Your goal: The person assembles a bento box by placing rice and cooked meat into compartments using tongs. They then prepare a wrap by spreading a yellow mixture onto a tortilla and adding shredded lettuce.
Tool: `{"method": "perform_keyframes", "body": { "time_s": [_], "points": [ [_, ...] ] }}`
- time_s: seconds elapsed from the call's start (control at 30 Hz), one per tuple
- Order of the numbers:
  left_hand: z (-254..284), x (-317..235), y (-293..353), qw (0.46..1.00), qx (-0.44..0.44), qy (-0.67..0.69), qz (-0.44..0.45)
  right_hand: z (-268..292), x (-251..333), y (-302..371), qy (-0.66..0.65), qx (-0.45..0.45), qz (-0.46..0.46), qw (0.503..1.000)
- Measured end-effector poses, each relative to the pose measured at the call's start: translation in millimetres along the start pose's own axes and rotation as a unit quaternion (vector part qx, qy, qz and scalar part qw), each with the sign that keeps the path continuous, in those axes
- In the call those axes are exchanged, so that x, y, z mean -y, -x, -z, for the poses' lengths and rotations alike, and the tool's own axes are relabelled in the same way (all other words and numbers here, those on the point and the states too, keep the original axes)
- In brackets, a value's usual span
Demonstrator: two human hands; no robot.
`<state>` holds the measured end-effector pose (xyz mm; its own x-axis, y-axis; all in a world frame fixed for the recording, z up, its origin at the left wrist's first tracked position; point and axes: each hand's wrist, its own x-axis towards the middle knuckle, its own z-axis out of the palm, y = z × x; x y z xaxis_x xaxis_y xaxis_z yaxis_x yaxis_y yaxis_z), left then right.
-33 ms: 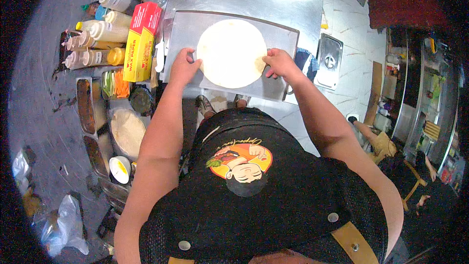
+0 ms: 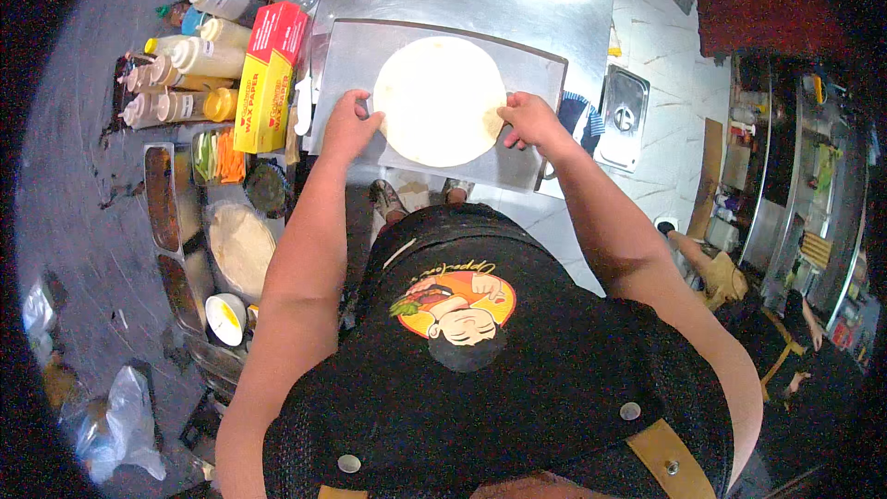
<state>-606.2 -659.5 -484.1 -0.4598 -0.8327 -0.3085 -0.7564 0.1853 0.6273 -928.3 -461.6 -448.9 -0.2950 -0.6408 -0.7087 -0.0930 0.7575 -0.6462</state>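
Observation:
A round, pale flatbread like a large tortilla (image 2: 442, 102) lies flat on a greyish board or sheet (image 2: 346, 51) with a dark far edge, on the steel table. At the tortilla's left edge, my left hand (image 2: 351, 122) is closed, its thumb against the rim and its fingers curled. Opposite it, my right hand (image 2: 533, 120) pinches the right edge between thumb and forefinger, with the other fingers bent below. The fingertips under the bread are hidden.
Left of the board stand a red-and-yellow wax paper box (image 2: 270, 83) and several squeeze bottles (image 2: 208, 57). Nearer are cut vegetables (image 2: 220, 157), more flatbreads (image 2: 242, 248) and a white bowl (image 2: 225, 319). A steel lid (image 2: 624, 117) lies right; another person (image 2: 725, 277) is far right.

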Motion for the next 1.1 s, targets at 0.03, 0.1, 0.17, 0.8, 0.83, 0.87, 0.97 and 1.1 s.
{"method": "perform_keyframes", "body": {
  "time_s": [0.03,0.1,0.17,0.8,0.83,0.87,0.97,1.1],
  "points": [
    [1,-1,0,1.000,0.002,0.002,-0.007,1,0,1,0.006,0.000,-0.006,1.000],
    [2,1,1,1.000,0.009,0.013,-0.005,2,6,2,0.018,0.002,-0.015,1.000],
    [3,6,3,0.999,0.018,0.032,0.013,1,15,6,0.242,-0.092,0.032,0.965],
    [-72,-67,30,0.944,-0.033,-0.218,-0.246,-71,46,-58,0.412,-0.180,0.446,0.774],
    [-73,-66,30,0.943,-0.033,-0.219,-0.247,-72,47,-59,0.418,-0.177,0.443,0.773],
    [-73,-64,30,0.943,-0.033,-0.220,-0.249,-73,47,-60,0.424,-0.175,0.439,0.773],
    [-71,-66,29,0.943,-0.027,-0.221,-0.245,-73,48,-58,0.426,-0.165,0.428,0.780],
    [-66,-67,26,0.948,-0.004,-0.211,-0.239,-72,60,-59,0.393,-0.192,0.436,0.787]
  ]
}}
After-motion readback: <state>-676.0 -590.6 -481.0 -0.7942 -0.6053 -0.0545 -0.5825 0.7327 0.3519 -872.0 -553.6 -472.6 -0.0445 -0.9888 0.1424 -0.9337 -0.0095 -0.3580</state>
